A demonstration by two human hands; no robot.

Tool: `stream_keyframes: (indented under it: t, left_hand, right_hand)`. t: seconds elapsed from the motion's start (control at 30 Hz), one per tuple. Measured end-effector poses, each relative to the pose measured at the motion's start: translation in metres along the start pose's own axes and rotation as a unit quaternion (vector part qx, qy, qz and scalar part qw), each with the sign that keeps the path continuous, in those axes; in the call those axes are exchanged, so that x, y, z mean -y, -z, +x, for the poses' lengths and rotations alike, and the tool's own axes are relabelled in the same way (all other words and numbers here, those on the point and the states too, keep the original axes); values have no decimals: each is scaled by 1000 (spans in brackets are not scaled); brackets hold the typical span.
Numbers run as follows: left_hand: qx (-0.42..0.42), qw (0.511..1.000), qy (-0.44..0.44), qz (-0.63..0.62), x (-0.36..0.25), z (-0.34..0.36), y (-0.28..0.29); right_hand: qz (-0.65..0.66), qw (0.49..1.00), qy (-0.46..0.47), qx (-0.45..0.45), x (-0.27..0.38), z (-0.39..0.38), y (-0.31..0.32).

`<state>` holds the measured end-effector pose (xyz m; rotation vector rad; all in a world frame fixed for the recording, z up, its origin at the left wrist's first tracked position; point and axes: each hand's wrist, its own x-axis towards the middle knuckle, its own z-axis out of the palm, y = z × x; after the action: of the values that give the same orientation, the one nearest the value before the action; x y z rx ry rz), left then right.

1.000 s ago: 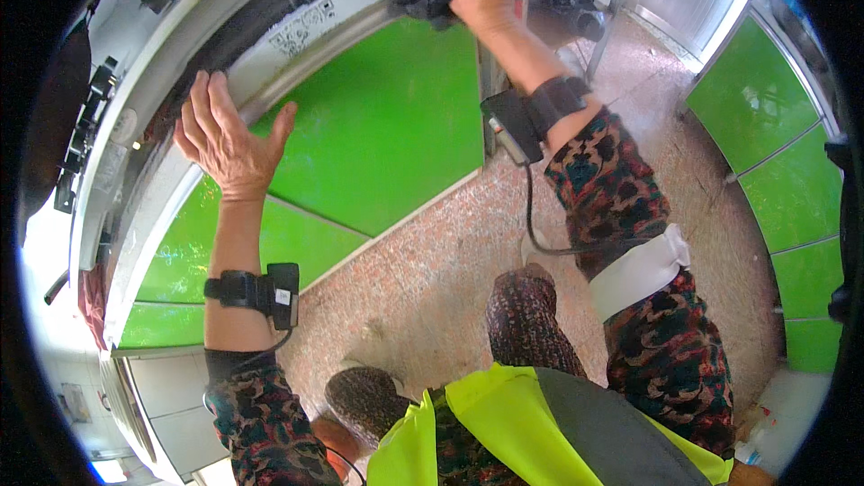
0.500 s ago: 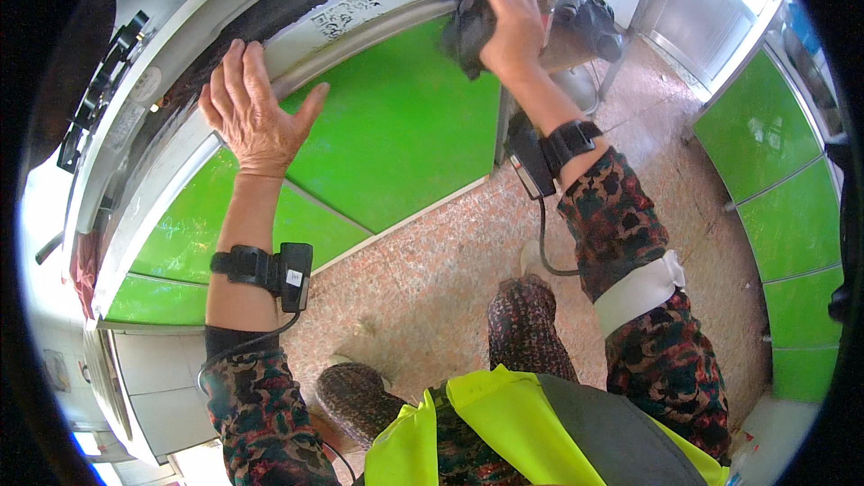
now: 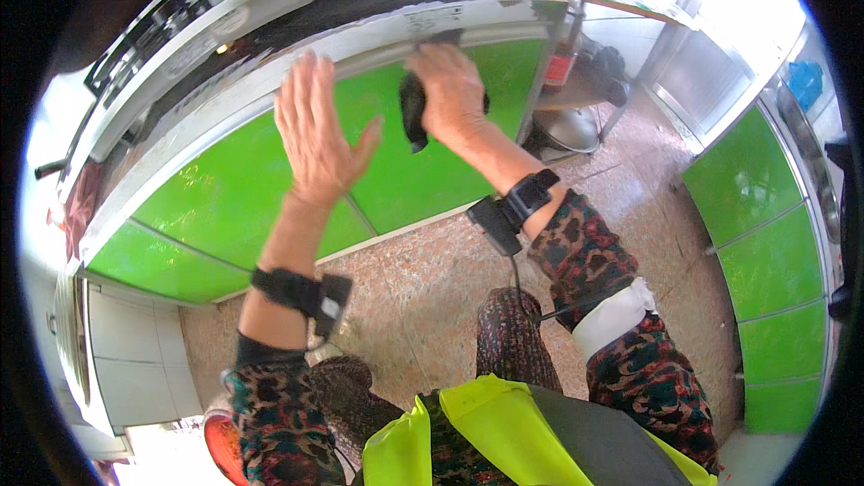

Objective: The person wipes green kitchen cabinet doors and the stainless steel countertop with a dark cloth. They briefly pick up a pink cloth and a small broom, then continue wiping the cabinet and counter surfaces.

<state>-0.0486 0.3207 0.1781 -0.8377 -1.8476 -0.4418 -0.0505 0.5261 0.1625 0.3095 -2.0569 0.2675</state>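
My right hand (image 3: 448,94) presses a dark cloth (image 3: 413,112) near the top edge of the green cabinet front (image 3: 216,207). Folds of the cloth hang out on both sides of the fingers, and the hand is a little blurred. To its left, my left hand (image 3: 317,139) is stretched out with fingers straight and thumb spread, holding nothing. It lies over the green panels, fingertips toward the pale strip (image 3: 360,63) under the counter edge; whether it touches the front I cannot tell.
A stove (image 3: 166,9) sits on the counter at the far left. Right of the cabinet are a bottle with a red label (image 3: 560,67) and a metal lid or pan (image 3: 569,129) on a low shelf. More green cabinets (image 3: 765,234) line the right side. A red basin (image 3: 223,445) stands at lower left.
My right hand has moved left and nearer with the cloth, away from the cabinet's right end. My left hand has shifted right, off the counter's edge strip. The view has turned somewhat.
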Motion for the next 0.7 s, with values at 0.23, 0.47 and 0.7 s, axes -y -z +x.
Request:
stream_keyframes:
  t: [0.23,0.47,0.7]
  left_hand:
    - [302,910,255,-125,-68,-213,45]
    - [457,799,325,-217,-76,-269,12]
    - [602,728,264,-194,-75,-248,-10]
  right_hand:
    - [97,994,14,55,76,14,-21]
    - [166,968,171,75,129,28,-48]
    - [62,958,269,74,67,32,-49]
